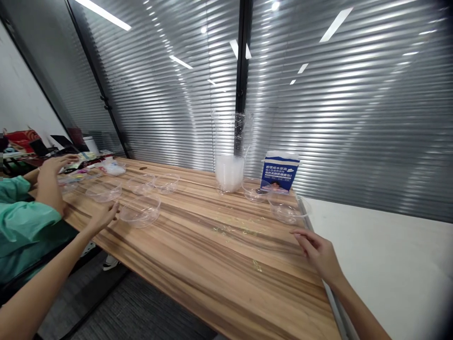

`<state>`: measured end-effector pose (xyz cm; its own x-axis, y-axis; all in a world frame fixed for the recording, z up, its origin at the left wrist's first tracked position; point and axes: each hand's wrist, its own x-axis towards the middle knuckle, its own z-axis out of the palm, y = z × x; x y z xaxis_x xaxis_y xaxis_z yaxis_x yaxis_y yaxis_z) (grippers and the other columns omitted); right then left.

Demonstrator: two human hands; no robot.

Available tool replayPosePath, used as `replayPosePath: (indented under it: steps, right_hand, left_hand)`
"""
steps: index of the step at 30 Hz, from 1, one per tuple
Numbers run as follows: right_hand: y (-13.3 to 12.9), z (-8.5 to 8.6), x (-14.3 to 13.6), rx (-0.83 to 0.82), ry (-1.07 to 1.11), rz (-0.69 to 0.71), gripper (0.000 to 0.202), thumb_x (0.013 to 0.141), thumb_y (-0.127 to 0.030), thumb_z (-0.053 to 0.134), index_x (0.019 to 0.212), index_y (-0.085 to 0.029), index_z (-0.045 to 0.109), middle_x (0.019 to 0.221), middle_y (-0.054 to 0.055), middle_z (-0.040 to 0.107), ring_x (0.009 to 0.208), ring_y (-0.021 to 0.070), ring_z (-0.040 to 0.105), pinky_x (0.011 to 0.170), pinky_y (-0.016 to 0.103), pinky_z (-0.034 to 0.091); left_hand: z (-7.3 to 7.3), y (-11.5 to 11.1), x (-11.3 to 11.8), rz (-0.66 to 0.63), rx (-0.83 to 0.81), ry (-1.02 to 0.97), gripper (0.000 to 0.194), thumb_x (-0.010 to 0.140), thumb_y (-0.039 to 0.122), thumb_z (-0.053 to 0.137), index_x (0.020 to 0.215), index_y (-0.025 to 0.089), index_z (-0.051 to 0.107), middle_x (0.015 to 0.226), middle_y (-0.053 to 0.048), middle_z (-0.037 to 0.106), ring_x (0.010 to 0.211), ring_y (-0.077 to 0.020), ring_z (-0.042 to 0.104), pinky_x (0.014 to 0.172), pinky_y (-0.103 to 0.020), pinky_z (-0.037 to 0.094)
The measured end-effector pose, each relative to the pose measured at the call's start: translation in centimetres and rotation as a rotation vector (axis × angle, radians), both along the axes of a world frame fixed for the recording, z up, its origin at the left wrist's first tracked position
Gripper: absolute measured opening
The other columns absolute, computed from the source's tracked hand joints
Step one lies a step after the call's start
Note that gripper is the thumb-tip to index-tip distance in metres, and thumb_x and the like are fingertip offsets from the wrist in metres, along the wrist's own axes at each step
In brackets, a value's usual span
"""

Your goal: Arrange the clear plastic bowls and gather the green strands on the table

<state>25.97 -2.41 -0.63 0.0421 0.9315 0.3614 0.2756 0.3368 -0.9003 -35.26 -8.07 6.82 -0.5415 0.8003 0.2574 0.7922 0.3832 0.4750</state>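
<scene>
In the head view we look along a long wooden desk (212, 255) that runs from the far left corner toward us, with a white table (382, 250) butted against its right edge. Our left hand (102, 216) reaches out near the desk's left edge, fingers spread and loose, with the fingertips just beside the rim of a clear plastic bowl (140, 211); we cannot tell whether they actually touch it, and the hand grasps nothing. Our right hand (318, 252) lies flat and relaxed on the wood close to the right edge, palm down, holding nothing, with a second clear bowl (288, 208) near it, farther along that same edge. More clear bowls sit toward the far left corner: one (104, 191) just beyond the bowl by our left hand, and two smaller ones (155, 183) side by side behind it. At the far edge, about midway, stands a stack of translucent cups (229, 172) inside a tall clear sleeve, with another shallow bowl (255, 189) just to its right and a blue and white carton (280, 171) behind that bowl. A few small scraps (233, 230) are scattered on the wood in the middle. At the left edge another person in a green sleeve (24, 222) has a raised hand (51, 177) over the far left corner, where assorted small items are too blurred to make out.
</scene>
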Motion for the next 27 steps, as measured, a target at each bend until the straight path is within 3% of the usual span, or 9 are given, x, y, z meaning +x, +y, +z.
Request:
replayPosePath:
  steps: [3,7,11,15,17,19,22,25,27]
  right_hand:
    - [-0.2,0.3,-0.2,0.010,0.006,0.008,0.026,0.071,-0.041,0.061,0.076,-0.018,0.069,0.046,-0.001,0.048,0.041,0.0117,0.041,0.038,0.025,0.037]
    - [-0.1,0.4,-0.3,0.046,-0.015,0.002,0.025,0.073,-0.040,0.058,0.076,-0.017,0.069,0.045,-0.002,0.047,0.041,0.0110,0.040,0.039,0.024,0.035]
    - [0.2,0.1,-0.2,0.055,-0.023,0.021,0.026,0.075,-0.039,0.057,0.077,-0.016,0.069,0.046,-0.002,0.046,0.042,0.0105,0.040,0.041,0.024,0.034]
    - [0.2,0.2,-0.3,0.016,0.020,0.044,0.030,0.077,-0.041,0.057,0.083,-0.015,0.069,0.048,-0.002,0.047,0.044,0.0108,0.041,0.044,0.025,0.037]
    - [0.1,0.5,-0.3,-0.039,0.079,0.110,0.037,0.078,-0.044,0.057,0.098,-0.015,0.067,0.056,0.000,0.054,0.050,0.0130,0.050,0.048,0.025,0.042]
    - [-0.1,0.9,-0.2,-0.102,0.178,0.211,0.049,0.078,-0.048,0.057,0.118,-0.019,0.058,0.080,0.005,0.064,0.067,0.0171,0.060,0.056,0.027,0.048]
    - [-0.3,1.3,-0.2,-0.162,0.372,0.305,0.063,0.077,-0.055,0.057,0.132,-0.028,0.045,0.123,0.009,0.057,0.097,0.0228,0.062,0.074,0.033,0.052]
    - [-0.4,1.7,0.1,-0.191,0.553,0.343,0.067,0.077,-0.062,0.051,0.134,-0.028,0.044,0.133,0.011,0.050,0.104,0.0276,0.059,0.080,0.040,0.051]
    - [-0.3,1.9,0.5,-0.199,0.629,0.339,0.068,0.078,-0.063,0.048,0.135,-0.026,0.044,0.133,0.012,0.051,0.104,0.0305,0.059,0.079,0.044,0.052]
  left_hand:
    - [0.8,0.1,2.8,-0.051,-0.130,-0.326,0.046,0.072,0.058,0.051,0.083,0.013,0.055,0.073,-0.004,0.065,0.052,-0.0155,0.056,0.049,-0.023,0.039]
    - [1.4,1.1,6.2,-0.127,-0.147,-0.485,0.046,0.060,0.043,0.068,0.094,0.013,0.061,0.065,0.002,0.063,0.048,-0.0106,0.050,0.047,-0.019,0.037]
    - [2.6,2.6,11.4,-0.277,-0.090,-0.565,0.043,0.064,0.040,0.066,0.098,0.014,0.064,0.102,-0.006,0.067,0.059,-0.0091,0.052,0.049,-0.018,0.040]
    - [3.6,3.6,19.5,-0.526,-0.078,-0.630,0.047,0.067,0.039,0.063,0.109,0.018,0.061,0.121,-0.009,0.060,0.070,-0.0136,0.058,0.053,-0.022,0.048]
    - [3.3,3.9,24.1,-0.657,-0.080,-0.683,0.052,0.069,0.037,0.061,0.117,0.019,0.056,0.126,-0.011,0.056,0.068,-0.0145,0.060,0.052,-0.025,0.052]
    - [2.3,4.1,28.7,-0.769,-0.071,-0.746,0.054,0.071,0.033,0.060,0.123,0.020,0.052,0.130,-0.013,0.051,0.064,-0.0136,0.061,0.051,-0.027,0.053]
    - [0.6,4.2,34.9,-0.906,-0.064,-0.870,0.052,0.074,0.029,0.061,0.124,0.021,0.050,0.136,-0.014,0.045,0.060,-0.0106,0.060,0.052,-0.027,0.055]
    - [-0.5,4.0,39.0,-1.004,-0.040,-1.030,0.053,0.076,0.032,0.062,0.127,0.021,0.048,0.135,-0.013,0.046,0.067,-0.0118,0.061,0.057,-0.028,0.057]
    - [-0.7,3.7,40.4,-1.052,-0.006,-1.131,0.053,0.078,0.036,0.062,0.127,0.022,0.048,0.130,-0.012,0.050,0.075,-0.0135,0.062,0.062,-0.029,0.058]
